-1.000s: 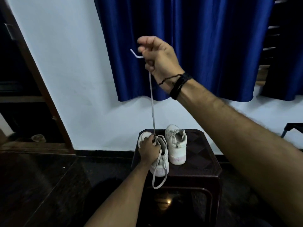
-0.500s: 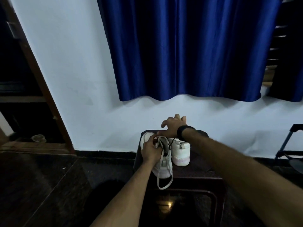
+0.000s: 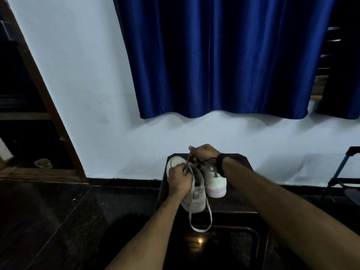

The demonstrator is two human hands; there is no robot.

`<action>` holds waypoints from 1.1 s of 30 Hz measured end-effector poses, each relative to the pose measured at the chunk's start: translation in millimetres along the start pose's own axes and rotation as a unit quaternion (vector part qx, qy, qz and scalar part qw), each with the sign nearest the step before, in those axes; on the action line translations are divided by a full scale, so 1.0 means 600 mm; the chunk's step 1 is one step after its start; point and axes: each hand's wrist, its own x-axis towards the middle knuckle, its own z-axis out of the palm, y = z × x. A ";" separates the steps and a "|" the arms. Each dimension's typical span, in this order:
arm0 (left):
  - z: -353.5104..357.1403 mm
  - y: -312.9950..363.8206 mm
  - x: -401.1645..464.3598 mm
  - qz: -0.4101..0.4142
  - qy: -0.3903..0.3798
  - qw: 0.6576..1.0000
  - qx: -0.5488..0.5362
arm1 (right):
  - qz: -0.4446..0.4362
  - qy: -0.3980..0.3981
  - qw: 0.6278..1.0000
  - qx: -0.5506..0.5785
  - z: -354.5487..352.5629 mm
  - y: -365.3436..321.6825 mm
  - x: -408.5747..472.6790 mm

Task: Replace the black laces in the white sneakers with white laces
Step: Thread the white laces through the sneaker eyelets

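- While the doorway and dark shelving stand off at the far left, the work sits on a dark stool (image 3: 239, 201) against the white wall, under a blue curtain (image 3: 214, 55).
- On the stool's left part stands the left sneaker (image 3: 195, 199), its long axis running near to far, toe end away from the person.
- The left hand (image 3: 178, 179) lies on that shoe's upper, fingers curled and pinching the white lace (image 3: 191, 207) at the eyelets; the lace's slack hangs in a loop over the stool's near edge.
- Just right and farther back, the right hand (image 3: 203, 152) has fingers curled on the lace end above the tongue, so both hands meet over the same eyelet, the left one nearer.
- The right sneaker (image 3: 215, 185) stands touching its mate and looks already laced in white.
- A second ago the right hand held the lace stretched high overhead; it has dropped to the shoe, seemingly to thread the next eyelet.
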 end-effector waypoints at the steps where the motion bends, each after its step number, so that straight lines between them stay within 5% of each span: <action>1: -0.010 0.003 0.003 -0.034 -0.011 0.998 -0.050 | 0.000 -0.005 1.000 0.026 0.001 0.004 -0.007; 4: -0.052 0.018 0.015 -0.144 -0.058 0.952 -0.263 | 0.001 -0.012 0.996 0.089 -0.004 0.015 -0.020; 6: -0.086 0.039 0.025 -0.149 -0.084 0.939 -0.298 | 0.000 -0.013 0.995 0.103 -0.009 0.018 -0.021; 9: -0.128 0.089 0.039 -0.122 -0.111 0.941 -0.295 | -0.011 -0.024 0.999 0.045 -0.009 0.016 -0.013; 13: -0.154 0.125 0.049 -0.060 -0.164 0.967 -0.185 | -0.024 -0.043 0.973 -0.225 -0.019 0.016 -0.010; 20: -0.147 0.103 0.035 -0.115 -0.048 0.953 -0.275 | -0.053 -0.038 0.965 -0.254 -0.033 0.013 -0.028; 24: -0.129 0.067 0.010 -0.187 -0.008 0.958 -0.220 | -0.008 -0.044 0.998 -0.038 -0.039 0.007 -0.019; 28: -0.108 0.033 -0.042 -0.238 -0.012 0.953 -0.184 | 0.006 -0.053 0.972 0.229 -0.033 -0.022 -0.029; 33: -0.081 0.017 -0.117 -0.245 -0.069 0.955 -0.154 | -0.016 -0.027 0.961 0.274 -0.019 -0.070 -0.043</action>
